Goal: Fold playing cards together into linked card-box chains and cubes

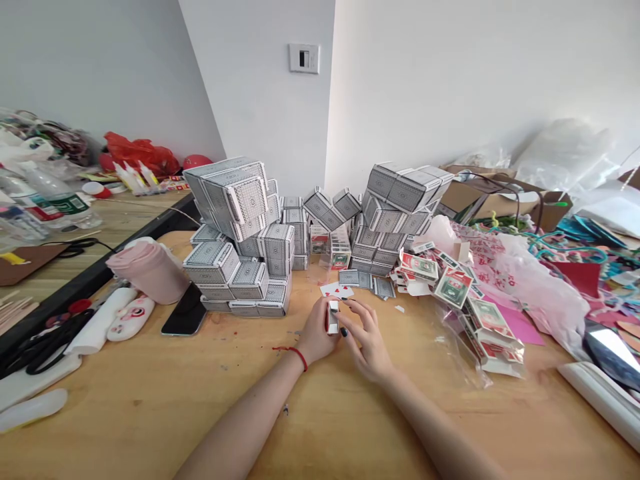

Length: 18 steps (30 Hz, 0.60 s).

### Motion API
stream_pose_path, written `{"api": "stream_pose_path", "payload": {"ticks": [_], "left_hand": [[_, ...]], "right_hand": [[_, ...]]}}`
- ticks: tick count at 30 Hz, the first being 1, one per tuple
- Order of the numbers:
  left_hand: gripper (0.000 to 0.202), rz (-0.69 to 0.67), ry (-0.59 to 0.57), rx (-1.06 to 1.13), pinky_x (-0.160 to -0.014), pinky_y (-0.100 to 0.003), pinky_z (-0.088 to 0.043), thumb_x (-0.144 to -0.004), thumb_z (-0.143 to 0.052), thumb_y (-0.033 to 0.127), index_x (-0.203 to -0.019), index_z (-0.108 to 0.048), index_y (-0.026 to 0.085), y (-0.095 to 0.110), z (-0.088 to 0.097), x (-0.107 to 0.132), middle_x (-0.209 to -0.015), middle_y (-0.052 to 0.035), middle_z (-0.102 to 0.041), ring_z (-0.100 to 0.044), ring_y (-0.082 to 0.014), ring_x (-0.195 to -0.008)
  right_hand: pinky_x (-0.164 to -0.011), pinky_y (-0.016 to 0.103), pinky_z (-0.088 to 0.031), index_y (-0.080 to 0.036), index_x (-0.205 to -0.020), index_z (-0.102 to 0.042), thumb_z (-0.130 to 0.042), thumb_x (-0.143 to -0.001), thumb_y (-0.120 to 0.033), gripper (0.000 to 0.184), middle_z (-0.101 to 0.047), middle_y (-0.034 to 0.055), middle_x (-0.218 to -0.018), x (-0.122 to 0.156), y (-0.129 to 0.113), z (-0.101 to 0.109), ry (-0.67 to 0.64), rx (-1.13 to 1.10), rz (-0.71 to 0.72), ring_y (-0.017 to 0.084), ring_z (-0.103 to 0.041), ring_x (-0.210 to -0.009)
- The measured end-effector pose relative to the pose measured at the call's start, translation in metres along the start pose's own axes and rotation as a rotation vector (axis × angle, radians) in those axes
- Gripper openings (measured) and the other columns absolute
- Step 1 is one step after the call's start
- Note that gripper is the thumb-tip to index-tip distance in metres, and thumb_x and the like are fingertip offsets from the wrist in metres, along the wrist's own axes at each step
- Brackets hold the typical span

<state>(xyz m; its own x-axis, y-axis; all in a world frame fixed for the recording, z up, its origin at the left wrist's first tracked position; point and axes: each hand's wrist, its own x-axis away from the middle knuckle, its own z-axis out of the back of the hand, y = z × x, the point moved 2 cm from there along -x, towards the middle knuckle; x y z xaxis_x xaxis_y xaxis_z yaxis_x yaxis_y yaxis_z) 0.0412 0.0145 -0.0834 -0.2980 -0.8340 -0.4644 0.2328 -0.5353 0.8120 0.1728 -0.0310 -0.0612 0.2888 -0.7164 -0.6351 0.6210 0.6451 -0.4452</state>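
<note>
Your left hand (314,333) and right hand (369,339) both pinch card deck (333,317): small, white, red edge, standing on table (200,393).

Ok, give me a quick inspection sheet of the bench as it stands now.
Surface: wooden table, a few small scraps on it.
Job's things: small card deck on edge between both hands; loose cards just beyond; grey packs stacked behind; red-green boxes heaped at right.
Clutter: phone, pink roll, scissors, plastic bags.
Grippers: left hand and right hand both grip the deck.
Cables: black cord on the side table at left.
Surroundings: white walls, wall switch.
</note>
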Motion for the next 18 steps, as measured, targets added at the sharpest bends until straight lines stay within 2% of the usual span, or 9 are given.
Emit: {"api": "stream_pose_path", "payload": {"ticks": [6, 12, 18], "left_hand": [[0.048, -0.086, -0.051, -0.071, -0.084, -0.041, -0.045, -0.064, -0.059, 0.011, -0.109, -0.044, 0.019, 0.0059, -0.0014, 0.0005, -0.107, -0.0094, -0.053, -0.053, -0.0245, -0.099], [0.043, -0.097, -0.061, -0.085, -0.083, -0.040, -0.045, -0.067, -0.057, 0.012, -0.107, -0.043, 0.019, 0.0083, -0.0018, 0.0001, -0.104, -0.0090, -0.054, -0.054, -0.0234, -0.097], [0.043, -0.065, -0.082, -0.075, -0.082, -0.041, -0.046, -0.065, -0.058, 0.011, -0.105, -0.045, 0.020, 0.0093, -0.0016, -0.0003, -0.102, -0.0084, -0.055, -0.055, -0.0239, -0.095]], "right_hand": [[-0.094, 0.053, -0.040, -0.030, -0.132, -0.041, -0.043, -0.084, -0.015, 0.050, -0.039, 0.0102, -0.136, 0.0022, 0.0069, 0.0028, -0.031, 0.073, 0.055, 0.030, -0.036, -0.122], [-0.095, 0.050, -0.041, -0.027, -0.137, -0.031, -0.041, -0.084, -0.013, 0.056, -0.041, 0.0113, -0.136, 0.0037, 0.0074, -0.0003, -0.058, 0.043, 0.083, 0.027, -0.038, -0.124], [-0.098, 0.048, -0.039, -0.024, -0.138, -0.031, -0.039, -0.085, -0.017, 0.054, -0.043, 0.0114, -0.137, 0.0031, 0.0061, 0.0009, -0.059, 0.018, 0.060, 0.027, -0.041, -0.125]]}}
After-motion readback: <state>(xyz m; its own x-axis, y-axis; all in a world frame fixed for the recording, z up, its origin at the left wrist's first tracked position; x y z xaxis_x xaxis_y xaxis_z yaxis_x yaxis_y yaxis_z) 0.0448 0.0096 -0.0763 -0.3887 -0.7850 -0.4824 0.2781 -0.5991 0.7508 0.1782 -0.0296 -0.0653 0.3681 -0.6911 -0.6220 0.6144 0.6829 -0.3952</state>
